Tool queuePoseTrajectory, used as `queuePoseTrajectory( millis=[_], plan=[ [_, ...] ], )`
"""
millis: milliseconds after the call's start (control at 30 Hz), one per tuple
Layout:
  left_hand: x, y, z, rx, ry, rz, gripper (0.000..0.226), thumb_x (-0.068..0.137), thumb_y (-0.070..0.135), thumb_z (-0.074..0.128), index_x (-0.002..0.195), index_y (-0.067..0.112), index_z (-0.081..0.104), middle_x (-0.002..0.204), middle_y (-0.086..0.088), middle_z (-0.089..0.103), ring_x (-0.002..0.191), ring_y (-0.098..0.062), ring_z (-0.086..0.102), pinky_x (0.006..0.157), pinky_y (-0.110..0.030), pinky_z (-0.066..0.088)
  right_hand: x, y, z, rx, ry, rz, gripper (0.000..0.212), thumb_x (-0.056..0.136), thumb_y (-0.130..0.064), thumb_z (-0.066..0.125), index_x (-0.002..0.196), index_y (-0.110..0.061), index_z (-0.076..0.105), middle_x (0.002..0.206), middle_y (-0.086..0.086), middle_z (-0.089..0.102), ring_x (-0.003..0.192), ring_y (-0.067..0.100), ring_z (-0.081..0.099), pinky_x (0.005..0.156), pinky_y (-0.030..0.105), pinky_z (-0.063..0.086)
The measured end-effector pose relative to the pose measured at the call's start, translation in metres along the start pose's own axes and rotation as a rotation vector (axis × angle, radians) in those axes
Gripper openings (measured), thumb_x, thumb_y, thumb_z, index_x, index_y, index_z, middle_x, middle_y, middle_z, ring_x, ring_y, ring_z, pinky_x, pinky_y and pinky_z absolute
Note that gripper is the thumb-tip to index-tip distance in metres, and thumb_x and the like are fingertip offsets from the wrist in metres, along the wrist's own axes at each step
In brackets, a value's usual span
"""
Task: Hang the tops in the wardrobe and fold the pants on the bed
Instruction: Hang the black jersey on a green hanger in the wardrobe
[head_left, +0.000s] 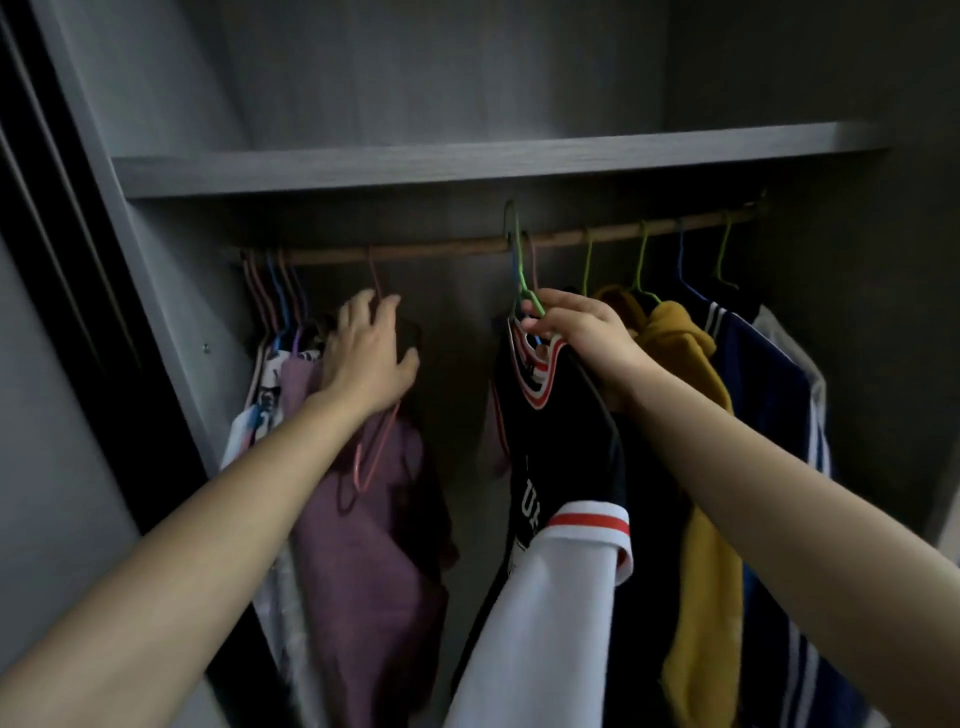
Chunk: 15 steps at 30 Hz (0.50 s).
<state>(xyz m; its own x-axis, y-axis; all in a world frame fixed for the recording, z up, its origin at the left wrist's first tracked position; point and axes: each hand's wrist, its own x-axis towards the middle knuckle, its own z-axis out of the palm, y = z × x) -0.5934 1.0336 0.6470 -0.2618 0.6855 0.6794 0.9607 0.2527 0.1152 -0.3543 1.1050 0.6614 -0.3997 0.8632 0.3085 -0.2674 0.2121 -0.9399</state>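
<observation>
In the wardrobe, my right hand (576, 332) pinches the neck of a green hanger (518, 260) whose hook sits on the wooden rail (415, 253). A dark top with a red-and-white striped collar and a white sleeve (561, 447) hangs from it. My left hand (369, 353) is spread open and presses against a purple top (374, 551) and its pink hanger (363, 457) at the left of the rail. Between the two hands the rail is bare.
A yellow top (696, 519), a navy striped top (769, 415) and a pale one hang to the right. Several thin hangers and a printed top (260, 405) crowd the left end. A grey shelf (467, 166) runs above the rail; a dark sliding door frame (62, 260) stands at left.
</observation>
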Motion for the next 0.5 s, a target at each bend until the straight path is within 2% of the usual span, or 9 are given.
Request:
queuePoseTrajectory(
  millis=[133, 200, 267, 300, 333, 400, 500],
  plan=[
    [0.044, 0.000, -0.003, 0.119, -0.002, -0.024, 0.080, 0.088, 0.041, 0.063, 0.153, 0.015, 0.023, 0.160, -0.018, 0.015, 0.144, -0.040, 0.019, 0.111, -0.053, 0.031, 0.041, 0.009, 0.011, 0.081, -0.064, -0.010, 0.054, 0.093, 0.002, 0.060, 0.145, -0.003, 0.046, 0.126, 0.006, 0.066, 0.082, 0.007, 0.074, 0.072, 0.021, 0.055],
    [0.061, 0.002, -0.003, 0.162, -0.009, -0.046, 0.085, 0.088, 0.043, 0.063, 0.155, 0.016, 0.018, 0.163, -0.015, 0.008, 0.147, -0.038, 0.015, 0.112, -0.052, 0.030, 0.059, 0.015, 0.017, 0.071, -0.110, -0.015, 0.056, 0.094, -0.001, 0.060, 0.147, -0.005, 0.042, 0.120, 0.002, 0.067, 0.086, 0.012, 0.074, 0.078, 0.030, 0.054],
    [0.075, 0.002, -0.001, 0.188, -0.030, -0.059, 0.088, 0.088, 0.043, 0.062, 0.157, 0.018, 0.013, 0.165, -0.013, 0.001, 0.150, -0.036, 0.007, 0.115, -0.052, 0.027, 0.074, 0.022, 0.022, 0.009, -0.139, 0.010, 0.061, 0.095, -0.001, 0.060, 0.151, -0.005, 0.035, 0.105, -0.001, 0.067, 0.090, 0.018, 0.072, 0.087, 0.038, 0.054],
    [0.080, 0.000, 0.001, 0.193, -0.050, -0.063, 0.089, 0.088, 0.043, 0.062, 0.157, 0.019, 0.011, 0.165, -0.012, -0.001, 0.151, -0.034, 0.003, 0.116, -0.052, 0.024, 0.079, 0.026, 0.023, -0.024, -0.146, 0.040, 0.063, 0.096, 0.001, 0.058, 0.153, -0.006, 0.032, 0.097, -0.002, 0.067, 0.090, 0.022, 0.071, 0.084, 0.036, 0.056],
    [0.084, -0.002, 0.004, 0.200, -0.075, -0.062, 0.090, 0.088, 0.043, 0.062, 0.157, 0.020, 0.009, 0.165, -0.010, -0.003, 0.151, -0.033, 0.000, 0.117, -0.052, 0.022, 0.082, 0.031, 0.024, -0.051, -0.154, 0.082, 0.064, 0.096, 0.002, 0.057, 0.154, -0.007, 0.029, 0.092, -0.001, 0.065, 0.088, 0.025, 0.069, 0.072, 0.031, 0.058],
    [0.089, -0.007, 0.011, 0.205, -0.125, -0.056, 0.093, 0.086, 0.043, 0.064, 0.158, 0.021, 0.007, 0.166, -0.008, -0.004, 0.152, -0.030, -0.003, 0.120, -0.051, 0.019, 0.085, 0.043, 0.024, -0.101, -0.186, 0.151, 0.060, 0.097, 0.005, 0.053, 0.151, -0.010, 0.031, 0.096, 0.002, 0.061, 0.076, 0.022, 0.069, 0.048, 0.023, 0.053],
    [0.090, -0.013, 0.023, 0.195, -0.120, -0.053, 0.100, 0.082, 0.040, 0.069, 0.158, 0.023, 0.006, 0.166, -0.002, -0.005, 0.152, -0.026, -0.005, 0.118, -0.053, 0.022, 0.094, 0.057, 0.019, -0.206, -0.217, 0.144, 0.056, 0.095, 0.008, 0.051, 0.146, -0.012, 0.040, 0.104, 0.001, 0.057, 0.068, 0.011, 0.068, 0.049, 0.021, 0.052]
  ],
)
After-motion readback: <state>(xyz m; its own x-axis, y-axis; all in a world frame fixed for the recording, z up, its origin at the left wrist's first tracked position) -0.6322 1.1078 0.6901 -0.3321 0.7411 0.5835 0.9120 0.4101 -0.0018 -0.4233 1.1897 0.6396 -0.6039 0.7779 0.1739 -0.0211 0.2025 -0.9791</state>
